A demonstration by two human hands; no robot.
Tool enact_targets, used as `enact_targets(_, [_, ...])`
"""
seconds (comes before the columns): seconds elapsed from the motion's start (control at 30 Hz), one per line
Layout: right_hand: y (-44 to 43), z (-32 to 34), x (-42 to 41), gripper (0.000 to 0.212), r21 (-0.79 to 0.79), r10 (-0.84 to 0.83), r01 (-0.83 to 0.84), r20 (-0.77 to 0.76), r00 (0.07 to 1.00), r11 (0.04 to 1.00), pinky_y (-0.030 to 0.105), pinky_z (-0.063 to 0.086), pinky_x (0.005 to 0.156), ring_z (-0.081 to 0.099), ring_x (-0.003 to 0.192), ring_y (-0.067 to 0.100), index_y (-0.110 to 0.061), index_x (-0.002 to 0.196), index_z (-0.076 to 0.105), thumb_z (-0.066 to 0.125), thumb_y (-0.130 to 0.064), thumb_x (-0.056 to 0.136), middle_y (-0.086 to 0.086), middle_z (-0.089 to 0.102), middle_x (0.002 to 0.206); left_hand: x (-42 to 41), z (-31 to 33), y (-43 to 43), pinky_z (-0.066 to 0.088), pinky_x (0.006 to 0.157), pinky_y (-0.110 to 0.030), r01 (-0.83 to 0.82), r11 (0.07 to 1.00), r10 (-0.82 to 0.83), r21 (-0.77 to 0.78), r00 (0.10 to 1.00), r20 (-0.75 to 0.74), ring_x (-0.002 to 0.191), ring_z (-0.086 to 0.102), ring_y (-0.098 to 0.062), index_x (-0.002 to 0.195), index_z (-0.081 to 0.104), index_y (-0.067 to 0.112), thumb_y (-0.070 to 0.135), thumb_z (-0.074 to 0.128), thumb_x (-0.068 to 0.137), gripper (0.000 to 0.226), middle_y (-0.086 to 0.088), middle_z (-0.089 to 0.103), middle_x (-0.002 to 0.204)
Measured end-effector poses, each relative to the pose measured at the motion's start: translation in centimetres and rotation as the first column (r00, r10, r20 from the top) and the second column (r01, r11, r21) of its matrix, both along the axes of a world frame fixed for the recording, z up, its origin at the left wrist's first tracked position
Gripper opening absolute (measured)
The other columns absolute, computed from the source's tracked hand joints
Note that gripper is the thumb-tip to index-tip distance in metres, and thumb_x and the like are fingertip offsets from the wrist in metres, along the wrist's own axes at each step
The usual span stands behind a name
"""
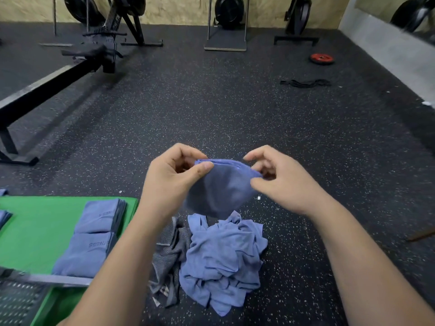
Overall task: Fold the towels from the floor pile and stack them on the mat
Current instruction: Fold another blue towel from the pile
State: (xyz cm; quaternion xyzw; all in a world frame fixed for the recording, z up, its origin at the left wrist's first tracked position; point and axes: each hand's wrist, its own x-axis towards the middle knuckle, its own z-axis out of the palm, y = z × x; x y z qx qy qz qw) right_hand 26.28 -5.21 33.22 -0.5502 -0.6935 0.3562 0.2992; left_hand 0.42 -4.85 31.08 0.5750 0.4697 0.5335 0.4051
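I hold a blue towel (221, 187) up in front of me, above the floor pile. My left hand (173, 177) pinches its top left corner between thumb and fingers. My right hand (280, 177) pinches the top right edge. The towel sags in a curve below both hands. Under it lies the loose pile of blue towels (223, 260) with a grey striped one (169, 252) at its left side. On the green mat (35, 231) at the left stand two stacks of folded blue towels (94, 234).
A rowing machine (58, 76) stretches across the far left floor. A metal rail and perforated plate (26, 295) lie at the bottom left. A red weight plate (321, 58) and a black band (303, 83) lie far right. More machines stand at the back wall.
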Motion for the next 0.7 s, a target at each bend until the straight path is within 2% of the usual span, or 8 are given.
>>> enact_targets(0.13, [-0.8,-0.5,-1.7,0.049,-0.054,0.124,-0.118,0.129,0.984,0.992,0.038,0.056,0.095,0.068,0.097,0.005,-0.046,0.122,0.061,0.088,-0.038,0.082,-0.015,0.071,0.106,1.0,-0.7,-0.3,0.046,0.069,-0.034,0.162,0.985,-0.169,-0.052,0.967,-0.192,0.070,0.058,-0.011,0.089,0.078,0.028,0.025,0.092,0.082,0.016,0.001,0.073,0.078])
enact_targets(0.2, [-0.8,-0.8,-2.5,0.035,-0.014,0.169,-0.169,0.108,0.980,0.986,0.038,0.055,0.097,0.068,0.101,0.001,-0.041,0.115,0.067,0.086,-0.040,0.086,-0.016,0.072,0.108,1.4,-1.0,-0.3,0.044,0.068,-0.034,0.207,0.975,-0.219,-0.078,0.958,-0.187,0.070,0.056,-0.011,0.090,0.078,0.027,0.028,0.091,0.080,0.017,-0.001,0.073,0.078])
enact_targets(0.3, [-0.7,-1.3,-3.2,0.010,0.035,0.199,-0.202,0.064,0.978,0.979,0.040,0.053,0.082,0.063,0.081,0.006,-0.032,0.098,0.069,0.079,-0.035,0.096,-0.012,0.071,0.087,1.3,-1.3,0.0,0.046,0.074,-0.038,0.218,0.971,-0.220,-0.100,0.975,-0.018,0.078,0.059,-0.019,0.097,0.074,0.026,0.025,0.093,0.076,0.028,0.001,0.071,0.082])
enact_targets(0.37, [-0.6,-1.3,-3.4,0.009,0.075,0.196,-0.200,0.063,0.979,0.977,0.040,0.049,0.074,0.058,0.074,0.011,-0.030,0.095,0.070,0.075,-0.036,0.100,-0.009,0.068,0.080,1.2,-1.5,0.2,0.049,0.079,-0.039,0.241,0.963,-0.229,-0.121,0.967,0.109,0.084,0.062,-0.020,0.108,0.070,0.021,0.023,0.094,0.076,0.039,-0.002,0.073,0.087])
enact_targets(0.43, [-0.6,-1.0,-3.4,0.007,0.104,0.196,-0.201,0.058,0.979,0.974,0.041,0.050,0.074,0.061,0.075,0.014,-0.030,0.098,0.071,0.074,-0.035,0.101,-0.007,0.069,0.080,1.1,-1.9,0.3,0.048,0.085,-0.042,0.290,0.940,-0.265,-0.178,0.952,0.150,0.090,0.065,-0.022,0.119,0.067,0.021,0.032,0.094,0.078,0.051,-0.007,0.076,0.096])
enact_targets(0.53, [-0.5,-0.3,-2.8,0.004,0.142,0.163,-0.168,0.047,0.986,0.975,0.045,0.055,0.079,0.066,0.080,0.017,-0.032,0.102,0.071,0.074,-0.031,0.100,-0.005,0.073,0.086,1.4,-2.6,0.1,0.053,0.095,-0.047,0.380,0.878,-0.361,-0.291,0.925,0.117,0.100,0.070,-0.028,0.127,0.067,0.016,0.029,0.094,0.079,0.057,-0.017,0.078,0.114])
enact_targets(0.6, [-0.5,0.2,-1.9,0.004,0.177,0.118,-0.119,0.016,0.993,0.977,0.047,0.056,0.080,0.069,0.084,0.020,-0.032,0.102,0.070,0.072,-0.029,0.100,-0.003,0.074,0.089,1.7,-3.1,0.0,0.055,0.107,-0.058,0.409,0.847,-0.429,-0.340,0.903,0.017,0.115,0.074,-0.036,0.125,0.070,0.014,0.024,0.094,0.081,0.051,-0.016,0.078,0.122])
enact_targets(0.7, [-0.6,0.9,-0.4,0.002,0.235,0.034,-0.023,-0.040,0.999,0.972,0.047,0.054,0.075,0.065,0.078,0.026,-0.030,0.100,0.070,0.071,-0.030,0.102,0.003,0.069,0.081,2.1,-3.6,-0.1,0.054,0.107,-0.063,0.428,0.813,-0.489,-0.395,0.870,-0.061,0.122,0.072,-0.035,0.119,0.077,0.018,0.021,0.090,0.089,0.033,-0.008,0.080,0.120])
